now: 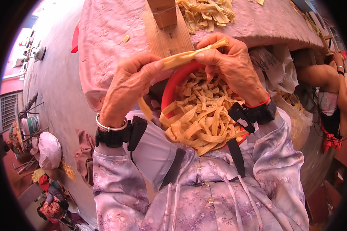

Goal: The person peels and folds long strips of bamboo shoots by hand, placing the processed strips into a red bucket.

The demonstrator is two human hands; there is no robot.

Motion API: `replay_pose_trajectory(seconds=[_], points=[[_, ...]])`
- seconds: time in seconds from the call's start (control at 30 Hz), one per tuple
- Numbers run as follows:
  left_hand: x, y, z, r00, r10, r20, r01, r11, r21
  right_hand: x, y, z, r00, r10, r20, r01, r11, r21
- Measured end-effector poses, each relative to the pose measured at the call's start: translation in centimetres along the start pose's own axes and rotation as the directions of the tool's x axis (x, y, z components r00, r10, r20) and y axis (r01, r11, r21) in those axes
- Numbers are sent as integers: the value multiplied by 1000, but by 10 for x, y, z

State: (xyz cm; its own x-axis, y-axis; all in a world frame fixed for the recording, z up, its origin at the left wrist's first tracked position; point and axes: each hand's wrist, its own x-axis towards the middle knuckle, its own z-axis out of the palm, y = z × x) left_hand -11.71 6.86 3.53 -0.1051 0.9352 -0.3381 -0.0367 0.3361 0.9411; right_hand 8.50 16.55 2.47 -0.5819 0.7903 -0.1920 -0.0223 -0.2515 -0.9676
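A flat yellowish strip, perhaps dried bean curd [179,59], is stretched between my two hands above a red basin [169,93]. My left hand [130,79] pinches its left end between thumb and fingertips, and a loose length hangs below that hand. My right hand [230,65] grips the other end, where the strip looks gathered and narrow, with a short piece sticking out past the fingers. In the basin lie knotted pieces [204,93] towards the back and a heap of long, loose strips [202,124] nearer my body, some over the rim.
A pink-covered table [112,31] stands ahead, bearing a wooden stand [169,36], a pile of strips [206,13] and a small scrap [126,38]. Plastic bags [277,66] are at the right below the table edge. Another person's bare leg [318,76] is farther right; other people sit at lower left.
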Motion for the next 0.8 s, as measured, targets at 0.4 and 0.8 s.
replay_pose_trajectory(seconds=[0.4,0.8], points=[[-71,-7,35,997,-4,-82,-2,998,-66,-65,-12,32,671,-681,292,703,461,-541],[-98,-37,65,946,-196,256,314,742,-593,-130,8,38,656,-654,377,700,339,-629]])
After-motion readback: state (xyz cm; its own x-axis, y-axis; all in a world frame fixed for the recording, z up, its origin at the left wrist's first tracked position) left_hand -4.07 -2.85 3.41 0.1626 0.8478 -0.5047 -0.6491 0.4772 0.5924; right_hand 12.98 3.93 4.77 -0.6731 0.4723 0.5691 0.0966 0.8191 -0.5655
